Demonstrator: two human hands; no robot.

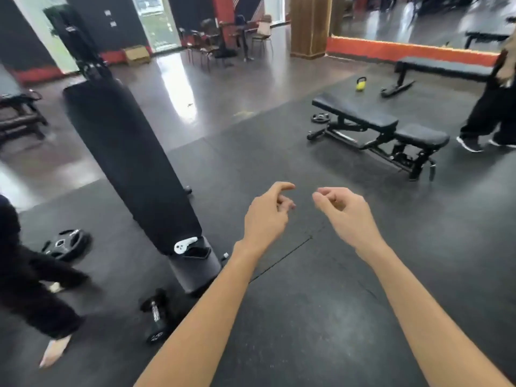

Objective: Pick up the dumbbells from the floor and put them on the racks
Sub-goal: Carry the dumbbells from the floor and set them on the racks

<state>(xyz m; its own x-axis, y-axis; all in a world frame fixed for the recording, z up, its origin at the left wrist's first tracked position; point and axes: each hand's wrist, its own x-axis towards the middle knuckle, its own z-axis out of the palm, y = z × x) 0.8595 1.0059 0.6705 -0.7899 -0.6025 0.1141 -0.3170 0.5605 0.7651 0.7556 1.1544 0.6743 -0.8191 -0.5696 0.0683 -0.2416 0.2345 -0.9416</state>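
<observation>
Dumbbell on floor, below-left of our left hand. Our hands: left and right hand loosely curled, holding nothing.

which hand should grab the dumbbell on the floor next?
Probably left. The dumbbell lies low on the left, beside the left forearm; the left hand is nearer than the right hand. Both hold nothing.
</observation>
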